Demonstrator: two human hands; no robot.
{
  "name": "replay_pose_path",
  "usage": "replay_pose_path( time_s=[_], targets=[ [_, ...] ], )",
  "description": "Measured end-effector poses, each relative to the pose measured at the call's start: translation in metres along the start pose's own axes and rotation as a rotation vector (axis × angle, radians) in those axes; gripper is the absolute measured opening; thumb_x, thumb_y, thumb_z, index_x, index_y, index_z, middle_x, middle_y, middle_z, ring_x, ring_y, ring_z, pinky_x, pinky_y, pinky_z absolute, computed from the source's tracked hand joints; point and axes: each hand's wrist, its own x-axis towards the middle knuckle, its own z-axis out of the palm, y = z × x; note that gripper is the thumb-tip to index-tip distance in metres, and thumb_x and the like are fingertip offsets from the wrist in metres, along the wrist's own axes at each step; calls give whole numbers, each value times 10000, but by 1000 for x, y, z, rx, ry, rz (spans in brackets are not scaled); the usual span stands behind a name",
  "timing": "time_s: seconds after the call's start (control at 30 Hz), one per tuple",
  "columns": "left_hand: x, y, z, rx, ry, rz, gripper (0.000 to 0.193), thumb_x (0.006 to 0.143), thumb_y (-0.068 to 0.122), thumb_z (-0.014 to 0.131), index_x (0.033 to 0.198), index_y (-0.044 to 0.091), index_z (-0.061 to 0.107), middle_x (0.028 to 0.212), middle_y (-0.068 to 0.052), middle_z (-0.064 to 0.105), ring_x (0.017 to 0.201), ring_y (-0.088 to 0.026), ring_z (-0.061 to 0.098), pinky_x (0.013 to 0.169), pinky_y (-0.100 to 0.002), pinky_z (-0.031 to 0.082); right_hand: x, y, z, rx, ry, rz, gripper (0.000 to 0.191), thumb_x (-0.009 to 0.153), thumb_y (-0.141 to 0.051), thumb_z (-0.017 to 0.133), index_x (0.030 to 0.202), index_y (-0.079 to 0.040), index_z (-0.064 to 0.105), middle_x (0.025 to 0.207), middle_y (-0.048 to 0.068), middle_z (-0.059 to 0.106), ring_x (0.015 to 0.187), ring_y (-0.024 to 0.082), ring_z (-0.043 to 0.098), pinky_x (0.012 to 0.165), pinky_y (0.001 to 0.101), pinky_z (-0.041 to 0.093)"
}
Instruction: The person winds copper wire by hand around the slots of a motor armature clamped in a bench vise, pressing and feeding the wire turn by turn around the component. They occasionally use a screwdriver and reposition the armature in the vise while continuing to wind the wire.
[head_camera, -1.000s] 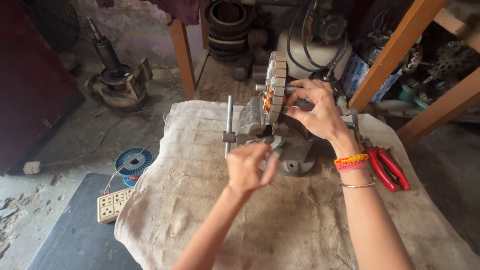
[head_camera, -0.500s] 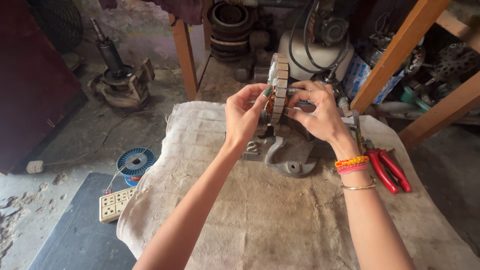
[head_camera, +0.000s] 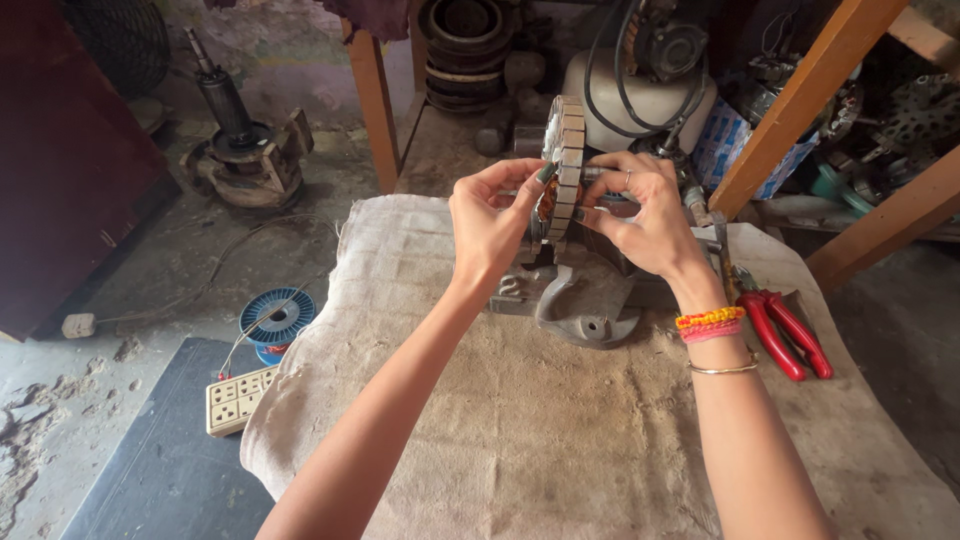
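**Both hands on a laminated stator ring, held on edge over its metal stand**

Nearest, a coarse burlap cloth (head_camera: 560, 440) covers the counter, and both forearms reach out across it. The left hand (head_camera: 490, 225) pinches the near face of the stator ring (head_camera: 566, 165) with thumb and fingertips closed on it; the right hand (head_camera: 645, 215) grips the far face, fingers curled around the rim. The ring stands upright, just above a grey cast-metal stand (head_camera: 580, 305) that rests on the cloth. It looks heavy for its size, rigid, with sharp stacked-steel edges; the copper windings inside seem the fragile part, so the outer rim is the safer hold. Red-handled pliers (head_camera: 790, 330) lie right of the stand. Further left, on the floor, sit a blue wire spool (head_camera: 275, 318) and a white socket strip (head_camera: 238, 398).
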Motion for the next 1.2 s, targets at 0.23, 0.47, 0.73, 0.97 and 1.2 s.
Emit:
replay_pose_path(
  time_s=[0.23, 0.47, 0.73, 0.97, 1.2],
  targets=[
    [-42, -19, -4, 213, 53, 306, 493, 1032, 368, 529, 1374, 25, 622, 1338, -182, 636, 1267, -278, 576, 1101, -405, 438, -1, 1, 2, 11, 22, -12, 82, 797, -156, 811, 853, -120, 763, 1299, 44, 697, 1257, 241, 556, 1142, 439, 285],
    [-59, -59, 1, 516, 44, 438, 682, 924, 423, 699, 1451, 54, 474, 1508, -160, 523, 1411, -376, 493, 1194, -476, 341, -18, -9, 17, -38, 266, -90, 119, 814, -113, 833, 912, -92, 769, 1380, 61, 663, 1328, 319, 554, 1222, 487, 301],
    [-71, -98, -12, 606, 22, 447, 678, 878, 132, 735, 1490, 60, 454, 1559, -186, 476, 1445, -394, 462, 1201, -486, 376, -69, -26, 54, -135, 518, 48, 98, 890, -86, 811, 965, -64, 753, 1255, 93, 663, 1182, 300, 621, 1041, 416, 481],
    [-80, -109, -11, 653, 33, 450, 750, 902, 103, 707, 1550, 66, 333, 1592, -219, 388, 1445, -431, 433, 1183, -504, 377, -114, 55, 27, 127, 618, 377, 205, 1098, -167, 568, 1040, -97, 753, 884, 37, 674, 842, 187, 608, 788, 339, 473],
    [-80, -103, -11, 635, 30, 446, 740, 891, 104, 705, 1533, 59, 339, 1572, -230, 397, 1427, -439, 436, 1161, -504, 373, -152, 131, -16, -475, -236, 912, 241, 864, -300, 730, 1016, -132, 811, 984, 166, 780, 925, 321, 739, 850, 410, 569]
  ],
)
